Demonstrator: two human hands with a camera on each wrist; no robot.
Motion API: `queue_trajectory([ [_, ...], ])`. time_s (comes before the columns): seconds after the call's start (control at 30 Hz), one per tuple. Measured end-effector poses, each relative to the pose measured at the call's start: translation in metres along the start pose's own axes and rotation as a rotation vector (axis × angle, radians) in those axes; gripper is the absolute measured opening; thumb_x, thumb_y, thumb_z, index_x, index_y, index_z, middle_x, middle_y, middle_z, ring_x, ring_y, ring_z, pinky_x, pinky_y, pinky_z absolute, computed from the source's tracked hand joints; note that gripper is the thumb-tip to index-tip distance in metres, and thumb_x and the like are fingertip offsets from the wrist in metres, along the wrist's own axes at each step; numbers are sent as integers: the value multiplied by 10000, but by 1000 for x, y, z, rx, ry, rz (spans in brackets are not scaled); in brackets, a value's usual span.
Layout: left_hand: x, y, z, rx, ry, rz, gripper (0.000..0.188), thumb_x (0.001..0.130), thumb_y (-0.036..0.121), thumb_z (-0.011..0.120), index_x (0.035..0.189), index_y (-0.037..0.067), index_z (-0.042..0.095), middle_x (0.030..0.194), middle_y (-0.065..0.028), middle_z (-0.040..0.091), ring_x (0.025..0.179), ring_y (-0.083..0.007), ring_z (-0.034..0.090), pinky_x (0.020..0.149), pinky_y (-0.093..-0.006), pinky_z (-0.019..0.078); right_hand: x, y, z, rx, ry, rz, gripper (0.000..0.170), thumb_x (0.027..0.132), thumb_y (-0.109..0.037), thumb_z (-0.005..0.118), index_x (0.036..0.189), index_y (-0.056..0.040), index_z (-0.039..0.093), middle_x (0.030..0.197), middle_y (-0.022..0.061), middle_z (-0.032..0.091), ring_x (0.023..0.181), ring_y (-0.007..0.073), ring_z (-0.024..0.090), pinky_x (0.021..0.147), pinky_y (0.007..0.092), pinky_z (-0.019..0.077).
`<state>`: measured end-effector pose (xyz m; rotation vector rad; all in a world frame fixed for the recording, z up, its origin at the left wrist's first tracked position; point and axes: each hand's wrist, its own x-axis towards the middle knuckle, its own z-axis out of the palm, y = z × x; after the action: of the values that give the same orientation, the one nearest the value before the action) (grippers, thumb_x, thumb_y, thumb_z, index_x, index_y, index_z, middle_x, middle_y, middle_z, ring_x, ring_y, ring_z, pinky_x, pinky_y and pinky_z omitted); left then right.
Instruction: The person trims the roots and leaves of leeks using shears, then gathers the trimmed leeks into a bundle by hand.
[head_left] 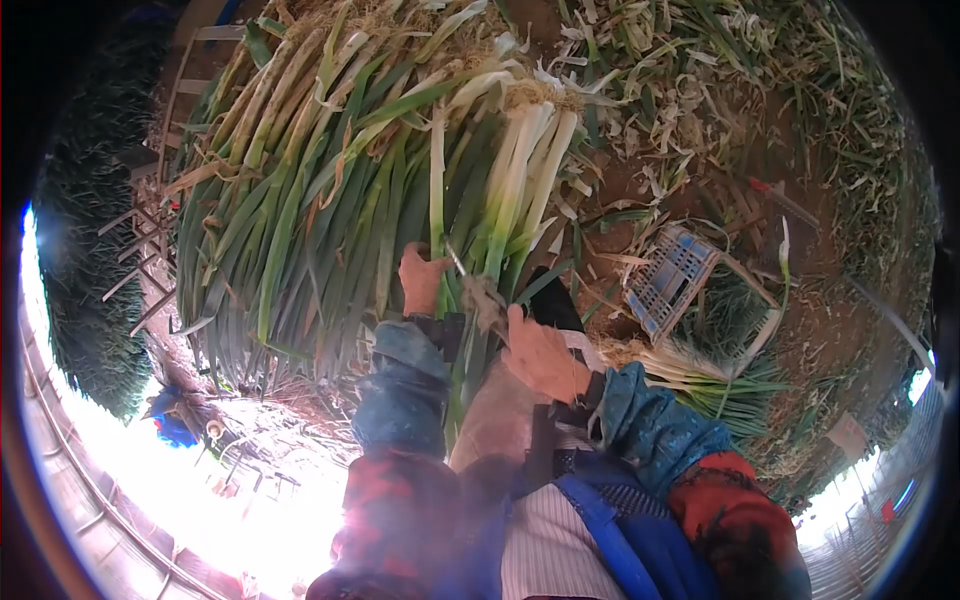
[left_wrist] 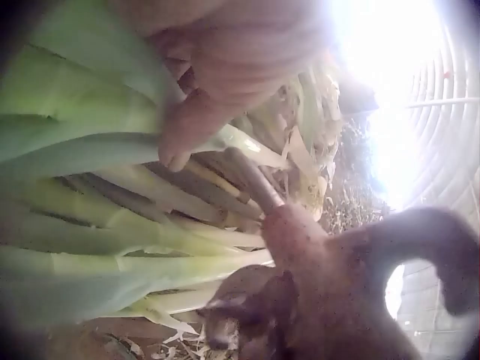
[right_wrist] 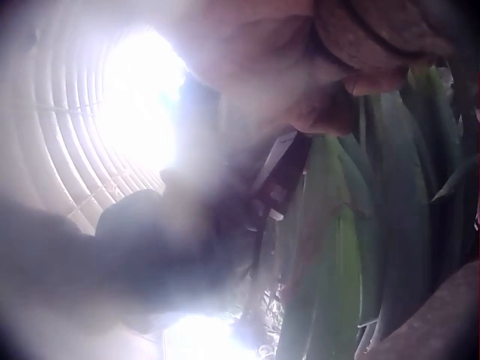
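Observation:
My left hand (head_left: 421, 281) pinches a leek (head_left: 437, 190), whose white stem points away from me; in the left wrist view its fingers (left_wrist: 199, 124) lie over the green leaves (left_wrist: 67, 154). Just to the right, my right hand (head_left: 542, 352) grips a brownish tool (head_left: 484, 303) with a thin metal tube (head_left: 456, 258) angled toward the held leek. The tube's tip (left_wrist: 238, 157) is close beside the left fingertips. In the right wrist view, the right hand (right_wrist: 292, 60) curls at the top, partly hidden by glare. Several leeks (head_left: 522, 180) lie beside the held one.
A large pile of leeks (head_left: 300, 200) spreads across the left and front. On the right stands a tilted plastic crate (head_left: 668, 272), with more leeks (head_left: 690, 372) near it. Leaf scraps (head_left: 650, 120) litter the ground. A metal rack (head_left: 168, 150) is at the far left.

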<state>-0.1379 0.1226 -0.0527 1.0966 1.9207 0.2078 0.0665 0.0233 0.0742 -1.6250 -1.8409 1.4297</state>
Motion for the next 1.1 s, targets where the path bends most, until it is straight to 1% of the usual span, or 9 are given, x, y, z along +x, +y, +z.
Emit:
queue_trajectory([
  [0.07,-4,3,0,44,26,33,520,574,171,757,1013,-31,566,896,-182,645,874,-315,620,767,-386,465,7,3,1,-35,25,6,411,796,-171,557,1051,80,355,676,238,545,580,412,567,511,476,455],
  [0.17,-7,4,0,63,64,32,549,574,131,751,1053,-28,536,932,-185,639,898,-335,612,788,-391,463,-8,-20,-12,-52,-130,64,406,792,-162,556,1045,85,357,677,231,546,587,402,571,508,464,456],
  [0.27,-13,2,-1,70,81,28,576,582,100,742,1093,-23,506,970,-196,628,914,-347,605,799,-394,462,-16,-16,-4,-25,-41,-21,405,788,-153,551,1047,91,360,667,226,547,585,393,573,508,455,462],
  [0.37,-12,-2,-4,60,92,0,607,595,86,738,1135,-14,481,995,-208,618,924,-350,601,804,-397,460,23,-1,4,-85,62,-43,369,789,-143,543,1021,83,366,643,226,551,588,395,583,514,460,466],
  [0.47,-17,4,-9,61,113,-13,634,601,85,740,1164,-12,465,998,-215,616,924,-352,600,805,-401,458,38,1,3,-28,90,6,329,792,-150,543,973,61,366,645,240,563,607,416,590,537,483,471],
  [0.6,-19,8,-11,87,107,-43,656,603,89,744,1183,-11,453,986,-214,619,923,-353,599,800,-402,457,-1,-25,-3,38,-266,197,307,790,-158,542,932,42,357,666,269,579,625,447,586,569,519,474],
  [0.8,-23,-4,-12,84,134,18,600,607,90,737,1146,-10,492,918,-198,641,885,-338,613,787,-397,459,48,4,3,-45,-3,71,327,765,-125,541,965,74,375,672,260,588,638,432,604,559,486,495],
  [0.9,-28,-5,-19,103,4,71,492,618,100,717,1072,-17,567,888,-185,654,836,-327,625,765,-387,467,84,10,-4,-167,35,220,317,755,-106,534,968,77,388,681,256,593,644,425,608,559,474,502],
  [1.1,-55,-18,-28,-58,-169,-74,406,647,74,632,1041,-19,623,847,-176,668,740,-256,643,693,-330,484,99,5,-12,-166,-15,236,297,780,-104,499,998,70,400,706,235,615,654,405,624,590,472,512],
])
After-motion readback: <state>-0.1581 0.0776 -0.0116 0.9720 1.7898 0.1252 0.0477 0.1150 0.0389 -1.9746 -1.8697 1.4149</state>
